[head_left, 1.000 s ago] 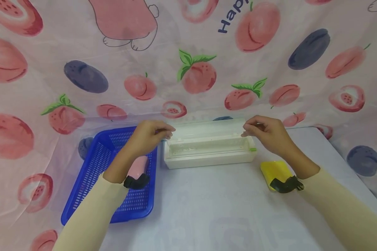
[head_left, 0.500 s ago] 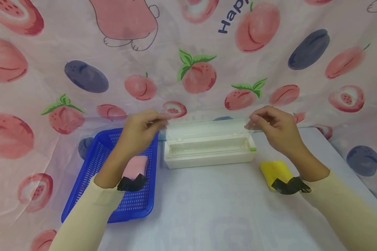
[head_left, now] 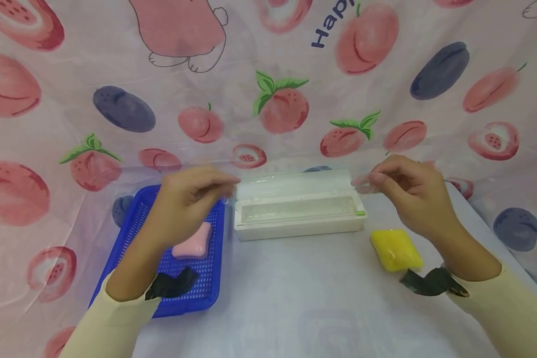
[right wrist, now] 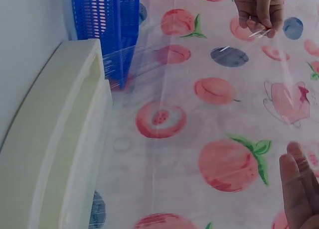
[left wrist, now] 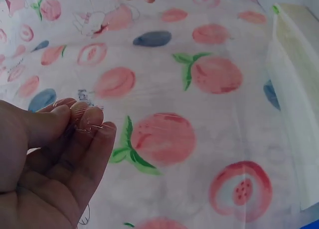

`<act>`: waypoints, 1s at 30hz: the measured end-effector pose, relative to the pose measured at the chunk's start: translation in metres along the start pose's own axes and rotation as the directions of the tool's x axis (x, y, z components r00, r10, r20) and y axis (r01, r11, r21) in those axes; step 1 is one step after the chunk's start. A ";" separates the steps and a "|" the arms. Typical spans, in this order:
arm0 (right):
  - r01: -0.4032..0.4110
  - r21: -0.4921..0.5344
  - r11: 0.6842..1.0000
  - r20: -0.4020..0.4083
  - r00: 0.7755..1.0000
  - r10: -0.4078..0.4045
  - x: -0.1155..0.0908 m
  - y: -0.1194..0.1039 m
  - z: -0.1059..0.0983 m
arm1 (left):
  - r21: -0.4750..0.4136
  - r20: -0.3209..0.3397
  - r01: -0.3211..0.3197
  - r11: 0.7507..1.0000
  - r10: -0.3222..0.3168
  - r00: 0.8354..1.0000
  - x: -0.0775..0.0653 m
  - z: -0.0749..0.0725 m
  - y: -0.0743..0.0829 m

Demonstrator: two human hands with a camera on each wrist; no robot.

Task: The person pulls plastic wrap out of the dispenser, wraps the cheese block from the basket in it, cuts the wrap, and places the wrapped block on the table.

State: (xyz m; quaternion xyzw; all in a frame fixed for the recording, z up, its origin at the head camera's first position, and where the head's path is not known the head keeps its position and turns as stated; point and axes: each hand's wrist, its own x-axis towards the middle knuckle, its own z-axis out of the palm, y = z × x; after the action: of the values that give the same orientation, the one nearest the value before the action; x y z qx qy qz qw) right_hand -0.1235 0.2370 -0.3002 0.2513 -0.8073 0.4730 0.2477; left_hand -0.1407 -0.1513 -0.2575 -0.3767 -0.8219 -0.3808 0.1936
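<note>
My left hand pinches an edge of clear cling film between thumb and fingers; the left wrist view shows the film crinkled over the fingertips. Level with it on the other side, my right hand holds the film's opposite corner, thumb close to the fingers. In the right wrist view only that hand's straight fingers show, the thumb out of frame. Between and below both hands stands a long white dispenser box, its translucent lid raised at the back. A green tab sits at its right end.
To the left, a blue plastic basket holds a pink rounded block, partly behind my left forearm. A yellow block lies on the white table near my right wrist. Behind rises a fruit-printed cloth.
Both hands have moved apart and closer to the head camera, the left hand leftward and the right hand rightward. The pink and yellow blocks are now less covered. The box has stayed put.
</note>
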 end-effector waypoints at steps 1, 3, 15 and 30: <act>0.019 -0.002 1.000 0.019 1.000 -0.019 -0.004 -0.001 -0.002 | -0.011 0.015 -0.010 1.000 0.010 1.000 -0.005 0.000 0.003; 0.044 0.001 0.999 0.049 0.998 -0.044 -0.014 -0.002 -0.006 | -0.038 0.050 -0.010 0.999 0.011 0.999 -0.015 0.001 0.010; 0.044 0.291 0.956 0.309 0.941 -0.138 -0.090 0.009 -0.018 | -0.121 0.374 0.021 0.992 0.026 0.927 -0.093 0.020 0.034; 0.019 0.201 0.979 0.628 0.765 -0.144 -0.163 0.035 0.014 | -0.096 0.530 -0.003 0.995 0.054 0.846 -0.174 0.086 0.013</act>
State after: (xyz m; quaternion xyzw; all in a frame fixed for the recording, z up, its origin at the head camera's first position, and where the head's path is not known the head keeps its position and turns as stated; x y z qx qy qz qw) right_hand -0.0258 0.2676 -0.4332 0.4535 -0.7847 0.4201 -0.0454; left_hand -0.0219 -0.1620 -0.4114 -0.4882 -0.8193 -0.2958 -0.0534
